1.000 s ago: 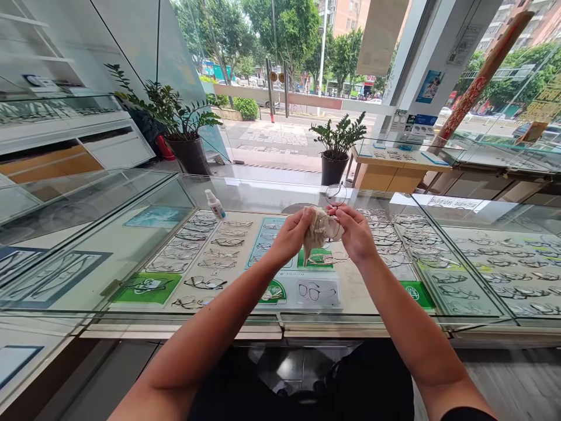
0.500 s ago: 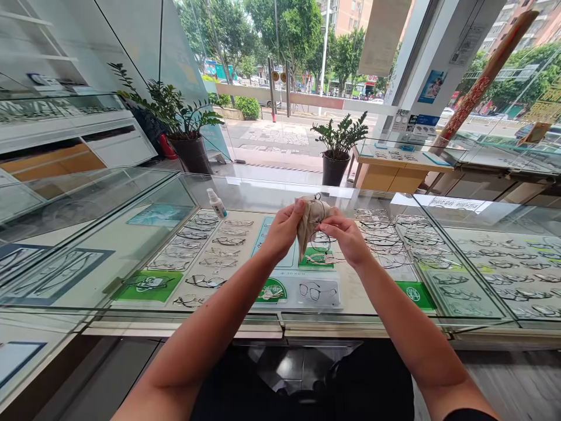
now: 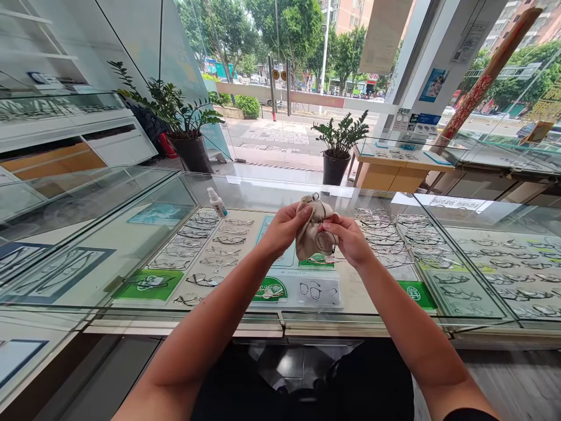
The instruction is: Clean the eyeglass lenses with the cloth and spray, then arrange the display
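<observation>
Both hands are raised over the glass display case. My left hand [image 3: 287, 227] is closed on a beige cloth [image 3: 307, 241], its thumb pressed on the upper part. Thin dark-rimmed glasses [image 3: 326, 241] lie against the cloth, one round lens in front of its lower right part and the other rim higher up. With pinched fingertips, my right hand [image 3: 347, 235] grips the glasses near their middle. Part of the frame is hidden by the cloth and fingers.
A white spray bottle [image 3: 217, 203] stands on the glass case [image 3: 280, 199], left of my hands. Rows of spectacles [image 3: 231, 240] lie inside it. Beyond are two potted plants [image 3: 336, 166] and a glass door.
The cloth has spread out and swung down behind the lower lens. My left thumb has moved a little to the right across it. The spray bottle has not moved.
</observation>
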